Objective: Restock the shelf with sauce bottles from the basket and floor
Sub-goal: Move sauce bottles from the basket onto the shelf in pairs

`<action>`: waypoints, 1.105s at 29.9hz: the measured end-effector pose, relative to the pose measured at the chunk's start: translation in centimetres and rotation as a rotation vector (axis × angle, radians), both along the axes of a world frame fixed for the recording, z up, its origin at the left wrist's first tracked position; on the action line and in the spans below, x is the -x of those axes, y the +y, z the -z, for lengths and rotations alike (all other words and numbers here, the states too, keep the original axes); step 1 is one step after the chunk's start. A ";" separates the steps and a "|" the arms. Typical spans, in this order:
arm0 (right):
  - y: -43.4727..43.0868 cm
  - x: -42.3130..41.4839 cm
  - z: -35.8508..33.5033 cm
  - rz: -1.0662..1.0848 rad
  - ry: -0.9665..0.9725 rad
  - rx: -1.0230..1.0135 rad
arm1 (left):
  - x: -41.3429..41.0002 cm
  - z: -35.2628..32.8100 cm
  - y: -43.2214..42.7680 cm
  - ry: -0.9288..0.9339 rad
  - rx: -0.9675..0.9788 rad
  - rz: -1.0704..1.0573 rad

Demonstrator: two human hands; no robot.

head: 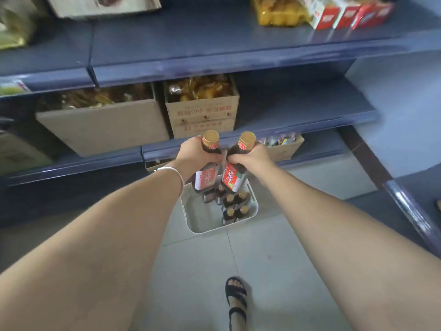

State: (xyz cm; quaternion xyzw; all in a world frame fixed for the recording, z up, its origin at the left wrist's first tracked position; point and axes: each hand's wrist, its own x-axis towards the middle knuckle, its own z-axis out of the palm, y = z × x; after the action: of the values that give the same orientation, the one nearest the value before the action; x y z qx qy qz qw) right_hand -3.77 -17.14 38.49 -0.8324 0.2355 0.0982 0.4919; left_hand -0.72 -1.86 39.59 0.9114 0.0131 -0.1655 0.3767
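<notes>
My left hand (194,152) grips the neck of a dark sauce bottle (205,179) with a gold cap and a red label. My right hand (250,155) grips the neck of a second, matching bottle (232,176). Both bottles hang upright, side by side, above the white basket (195,212) on the floor. Several more gold-capped sauce bottles (235,206) stand in the right part of the basket. The blue shelf (298,106) just beyond my hands has bare room on its right half.
Two cardboard boxes (105,126) (202,111) of packaged snacks fill the left and middle of that shelf. The upper shelf (214,53) carries red cartons (348,13) and yellow packs. A low box (284,145) sits under the shelf. My sandalled foot (236,299) stands on grey tiles.
</notes>
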 end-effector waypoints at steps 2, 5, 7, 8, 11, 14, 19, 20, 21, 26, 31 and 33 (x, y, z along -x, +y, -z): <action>-0.4 2.4 -3.8 0.064 -0.028 0.002 | 1.6 -3.7 0.2 -0.040 0.017 0.046; -0.6 6.9 -9.8 0.163 -0.098 0.000 | 4.8 -9.6 0.0 -0.119 0.023 0.153; -0.7 10.2 -13.8 0.203 -0.121 -0.001 | 7.5 -13.6 -0.6 -0.160 0.021 0.229; -1.0 12.0 -15.6 0.232 -0.128 0.004 | 8.8 -15.3 -1.2 -0.178 0.023 0.267; -3.0 17.5 -20.2 0.358 -0.155 -0.018 | 12.5 -19.5 -3.8 -0.210 0.076 0.341; -6.2 23.3 -23.5 0.499 -0.171 -0.024 | 16.0 -22.5 -7.6 -0.192 0.168 0.436; -12.7 33.8 -26.6 0.735 -0.232 -0.013 | 23.4 -26.2 -16.0 -0.131 0.255 0.635; -14.1 36.0 -27.1 0.781 -0.249 -0.007 | 25.3 -26.8 -18.0 -0.121 0.263 0.681; -15.5 38.1 -27.5 0.820 -0.258 0.001 | 27.4 -27.5 -20.0 -0.107 0.277 0.724; -22.3 49.2 -29.1 0.952 -0.301 0.007 | 37.4 -29.4 -29.5 -0.062 0.389 0.932; -28.2 59.9 -30.8 1.121 -0.402 0.043 | 47.2 -30.7 -37.6 0.012 0.479 1.065; -30.2 63.2 -31.3 1.175 -0.459 0.020 | 50.3 -31.3 -40.1 0.050 0.518 1.095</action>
State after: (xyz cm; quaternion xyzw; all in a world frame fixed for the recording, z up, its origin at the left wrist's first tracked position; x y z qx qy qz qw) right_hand -66.99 -47.34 69.77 -0.5685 0.5430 -0.3718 0.4938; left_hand -50.98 -42.00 70.85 0.6601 -0.4895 -0.3545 0.4460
